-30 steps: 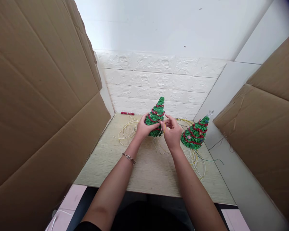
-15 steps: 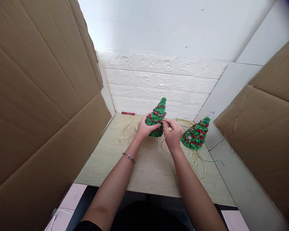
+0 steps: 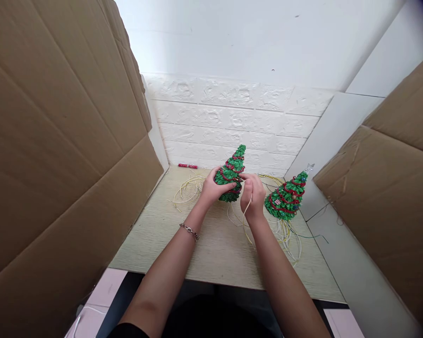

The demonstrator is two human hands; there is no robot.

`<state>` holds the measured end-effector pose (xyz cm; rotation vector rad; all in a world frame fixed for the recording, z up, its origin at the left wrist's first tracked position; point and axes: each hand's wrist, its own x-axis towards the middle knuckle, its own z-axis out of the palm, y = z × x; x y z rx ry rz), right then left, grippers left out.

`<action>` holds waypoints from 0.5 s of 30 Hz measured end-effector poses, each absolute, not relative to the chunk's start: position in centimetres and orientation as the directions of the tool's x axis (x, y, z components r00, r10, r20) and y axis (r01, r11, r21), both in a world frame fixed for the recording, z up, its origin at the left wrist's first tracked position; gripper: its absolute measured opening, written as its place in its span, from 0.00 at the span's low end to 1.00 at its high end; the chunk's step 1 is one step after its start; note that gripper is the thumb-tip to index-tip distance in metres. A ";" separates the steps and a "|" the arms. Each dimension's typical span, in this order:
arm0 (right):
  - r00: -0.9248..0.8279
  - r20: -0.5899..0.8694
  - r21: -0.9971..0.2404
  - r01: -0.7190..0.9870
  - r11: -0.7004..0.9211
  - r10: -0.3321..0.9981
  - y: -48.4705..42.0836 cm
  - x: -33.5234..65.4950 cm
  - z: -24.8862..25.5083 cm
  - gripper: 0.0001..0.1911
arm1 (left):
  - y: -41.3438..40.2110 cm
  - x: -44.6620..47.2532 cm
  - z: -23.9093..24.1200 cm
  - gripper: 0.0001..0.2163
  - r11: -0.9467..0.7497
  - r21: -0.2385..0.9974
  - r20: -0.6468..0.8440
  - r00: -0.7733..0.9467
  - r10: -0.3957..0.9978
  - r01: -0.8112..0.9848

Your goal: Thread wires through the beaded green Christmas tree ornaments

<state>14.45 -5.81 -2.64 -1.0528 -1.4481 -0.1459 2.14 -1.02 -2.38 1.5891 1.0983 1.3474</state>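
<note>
The left hand (image 3: pixel 211 188) wraps the lower part of a decorated tree (image 3: pixel 229 171), thumb across its near face, fingers out of sight behind; the right hand (image 3: pixel 253 196) is half curled at the tree's right side, and whether its fingertips pinch anything I cannot tell. A pale wire (image 3: pixel 244 219) hangs in a curve from the right hand toward the tabletop (image 3: pixel 222 253). The likeliest trouble, in my judgement, is this slack wire catching on the leafy tips or on the right wrist; a tug could then pull it away from the fingers or drag the red garland (image 3: pixel 240 171) askew. A slack left grip could also let the tree twist, since that hand looks like its main support. The tree lies between the 2 hands, against the left palm, its tip tilted up and to the right; whether its base touches the tabletop is unclear. Farther out, a star-topped tree (image 3: pixel 285 202) stands beyond the right hand, near but apart, with a wire bundle (image 3: pixel 285 232) spread before it; a loose coil (image 3: pixel 174 196) lies left of the left hand, and a red tube (image 3: pixel 187 165) sits by the wall (image 3: pixel 211 151).
</note>
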 end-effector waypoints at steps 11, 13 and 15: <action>0.213 0.818 -0.497 0.730 0.470 0.534 -5.1 14.4 -3.1 0.24 | -1.0 2.2 -2.8 0.35 -0.375 0.909 0.356 0.130 0.925 0.182; 0.178 0.818 -0.485 0.724 0.490 0.548 -5.1 14.4 -3.2 0.24 | -0.9 2.2 -2.9 0.35 -0.379 0.908 0.361 0.127 0.924 0.178; 0.168 0.815 -0.489 0.712 0.504 0.554 -5.1 14.4 -3.2 0.25 | -0.9 2.1 -2.9 0.34 -0.385 0.904 0.366 0.129 0.922 0.188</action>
